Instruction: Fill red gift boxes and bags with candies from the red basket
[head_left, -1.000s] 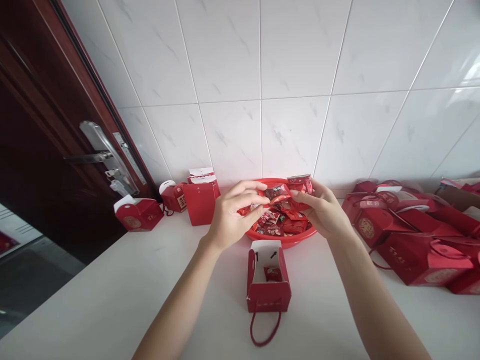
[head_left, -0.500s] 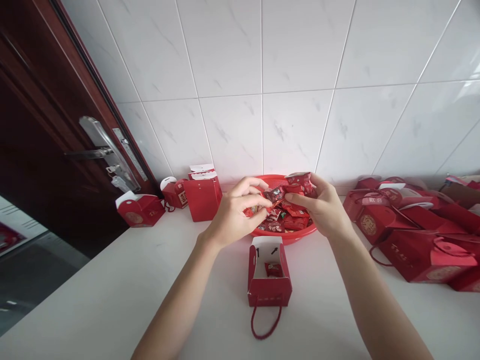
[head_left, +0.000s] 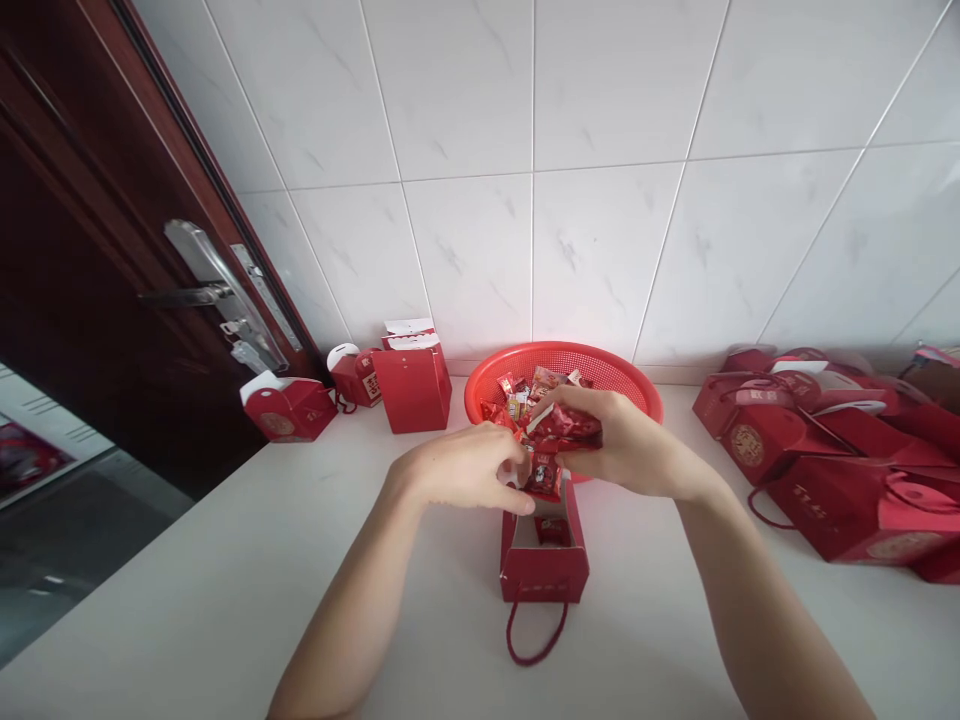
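Note:
Red wrapped candies [head_left: 566, 425] fill my right hand [head_left: 626, 445], whose fingers are closed around them at the front of the red plastic basket [head_left: 487, 365]. My left hand [head_left: 472, 468] curls in from the other side, fingers bent against a dark red wrapped candy [head_left: 544, 473]; its thumb stands apart, and some fingertips are hidden. Directly below both hands is an open red gift box [head_left: 545, 577] with a rope handle [head_left: 536, 662] toward me. One wrapped candy [head_left: 553, 530] shows inside it. More wrapped candies [head_left: 517, 403] lie in the basket.
Several red gift boxes [head_left: 825, 510] are heaped at the right. On the left stand a tall red box [head_left: 412, 390] and two smaller boxes, one of them an open red box [head_left: 289, 412]. A tiled wall [head_left: 600, 250] backs the white table [head_left: 337, 600]; a dark door [head_left: 97, 250] is at left.
Both hands have come from over the basket toward me, bringing candies above the back of the open gift box. More of the basket shows. The view has shifted slightly.

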